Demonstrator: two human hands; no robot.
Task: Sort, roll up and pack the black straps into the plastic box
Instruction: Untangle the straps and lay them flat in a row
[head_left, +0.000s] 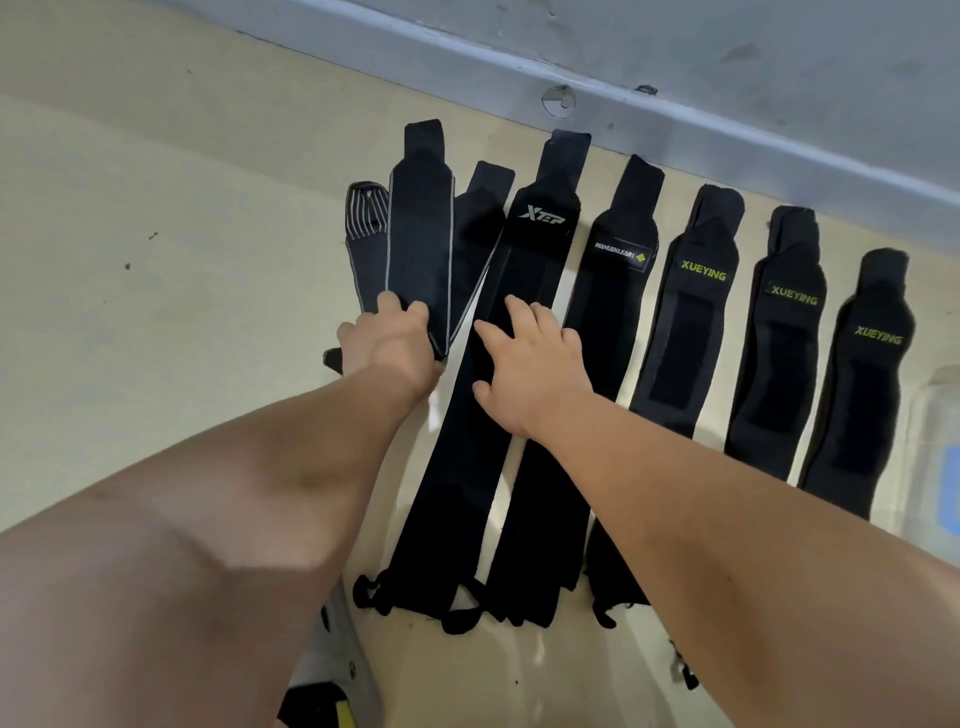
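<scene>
Several black straps lie side by side on a beige floor by the wall. At the left is a grey-edged strap; my left hand grips its near end, fingers curled over it. A striped strap and another black one lie partly under it. My right hand rests flat with spread fingers on the long XTEP strap. To the right lie a MANUEKLEAR strap and three XUEYING straps. A clear plastic box shows at the right edge.
A grey wall base runs diagonally behind the straps' far ends. Open beige floor spreads to the left. A dark and yellow object sits at the bottom edge between my arms.
</scene>
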